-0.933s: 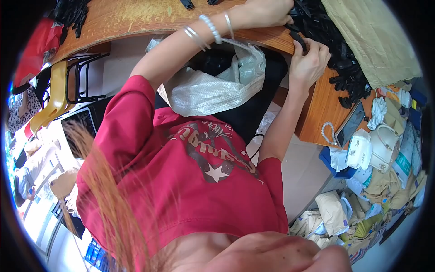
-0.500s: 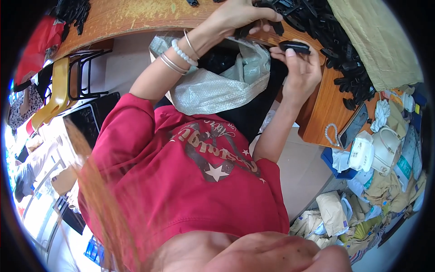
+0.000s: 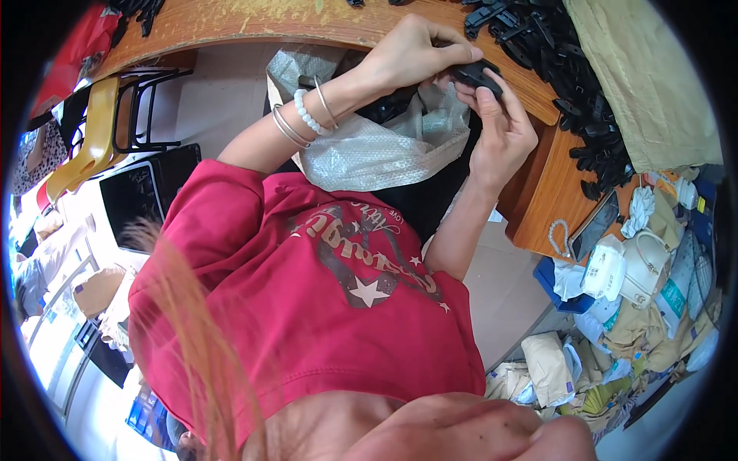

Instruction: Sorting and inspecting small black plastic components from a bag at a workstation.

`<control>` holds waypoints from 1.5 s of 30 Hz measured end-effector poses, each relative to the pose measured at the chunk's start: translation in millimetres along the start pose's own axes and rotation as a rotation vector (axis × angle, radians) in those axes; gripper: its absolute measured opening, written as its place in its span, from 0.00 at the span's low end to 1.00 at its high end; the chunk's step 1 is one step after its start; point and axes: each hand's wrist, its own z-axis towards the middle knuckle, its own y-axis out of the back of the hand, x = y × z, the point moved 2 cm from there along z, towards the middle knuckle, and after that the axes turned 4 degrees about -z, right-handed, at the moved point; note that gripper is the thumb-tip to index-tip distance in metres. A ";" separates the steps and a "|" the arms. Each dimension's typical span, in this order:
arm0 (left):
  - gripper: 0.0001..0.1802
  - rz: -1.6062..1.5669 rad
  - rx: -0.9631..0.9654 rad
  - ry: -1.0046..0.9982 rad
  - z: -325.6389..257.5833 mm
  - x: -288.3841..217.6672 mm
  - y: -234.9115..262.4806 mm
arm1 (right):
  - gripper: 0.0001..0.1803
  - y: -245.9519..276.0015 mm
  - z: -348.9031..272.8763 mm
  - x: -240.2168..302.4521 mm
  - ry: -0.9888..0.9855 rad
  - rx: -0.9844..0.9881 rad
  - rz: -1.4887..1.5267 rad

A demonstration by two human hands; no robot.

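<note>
At the table's near edge my left hand (image 3: 419, 54), with bangles and a beaded bracelet on its wrist, pinches a small black plastic part (image 3: 477, 75). My right hand (image 3: 501, 127) grips the same part from the other side, thumb and fingertips pressed on it. Both hands meet there, so its exact kind is too covered to make out. Below them an open white woven sack (image 3: 369, 157) sits at my lap, with dark contents (image 3: 388, 107) partly showing. Beyond my right hand lies a heap of similar black plastic parts (image 3: 530, 38).
The worn wooden table (image 3: 292, 21) curves across the front. A phone (image 3: 596, 223) and a beaded strap (image 3: 557, 237) lie on its right part. A large tan sack (image 3: 653, 84) borders the heap. Packages (image 3: 550, 365) crowd the right; a yellow chair (image 3: 96, 131) stands left.
My hands were apart, each with a black part. They have come together, my right hand rising slightly, and both now grip at one spot.
</note>
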 end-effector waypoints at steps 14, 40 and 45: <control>0.17 0.362 0.122 -0.425 -22.4 -2.8 6.8 | 0.13 -13.9 -18.6 -27.9 0.019 -0.305 0.272; 0.10 0.900 -0.059 -1.042 30.2 -33.1 21.1 | 0.14 26.6 57.9 -28.2 0.276 -0.218 -1.141; 0.12 1.365 -0.232 -0.832 99.2 -36.7 5.3 | 0.21 10.6 50.7 -23.6 0.185 -0.151 -1.238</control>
